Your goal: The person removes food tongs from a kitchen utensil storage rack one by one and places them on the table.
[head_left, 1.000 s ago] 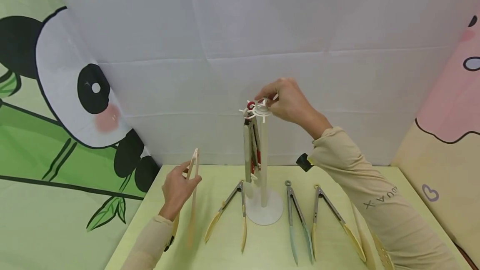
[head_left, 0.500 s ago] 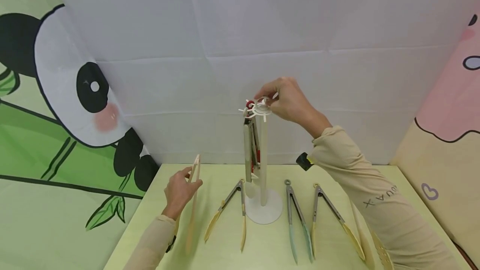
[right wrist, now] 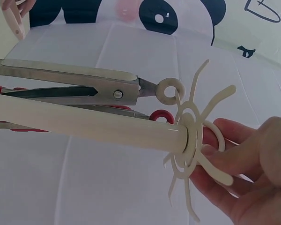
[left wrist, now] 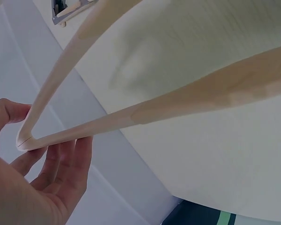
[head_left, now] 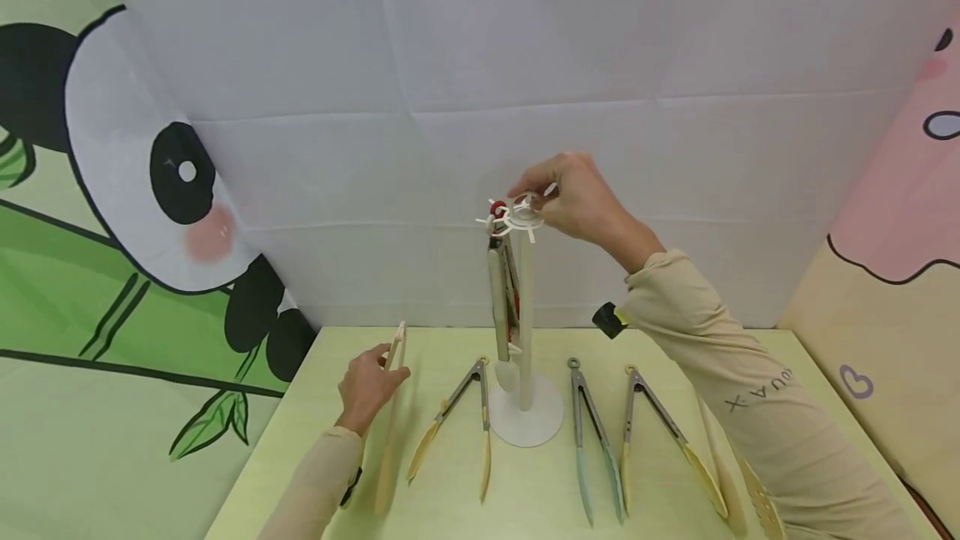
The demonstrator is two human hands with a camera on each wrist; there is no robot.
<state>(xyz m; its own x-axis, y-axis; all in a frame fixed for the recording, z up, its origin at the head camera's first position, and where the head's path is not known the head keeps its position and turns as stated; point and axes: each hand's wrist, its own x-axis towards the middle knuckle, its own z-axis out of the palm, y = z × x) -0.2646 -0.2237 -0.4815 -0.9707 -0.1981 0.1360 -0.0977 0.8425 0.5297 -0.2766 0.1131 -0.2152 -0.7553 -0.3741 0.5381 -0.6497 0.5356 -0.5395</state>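
At the left of the table, my left hand (head_left: 371,386) holds a pair of pale wood-coloured tongs (head_left: 388,448) near the hinge, hinge end up. In the left wrist view the tongs (left wrist: 145,110) spread in a wide V, with thumb on one arm and fingers along the other. My right hand (head_left: 581,198) pinches the ring on top of a white utensil stand (head_left: 527,315). Curved hooks (right wrist: 218,101) radiate from its head. Cream-handled metal tongs (right wrist: 75,77) and red-tipped tongs (right wrist: 161,116) hang there by their end rings.
Yellow-tipped tongs (head_left: 426,444) lie left of the stand's round base (head_left: 525,423). Green-tipped tongs (head_left: 579,457) and more yellow-tipped tongs (head_left: 701,473) lie to the right. A slotted cream utensil (head_left: 763,502) is partly under the right sleeve. A white cloth (head_left: 420,173) hangs behind.
My left hand has moved down and slightly right with the wooden tongs. The stand's hooks have turned a little and the hanging tongs have swung slightly; my right hand keeps its grip on the ring.
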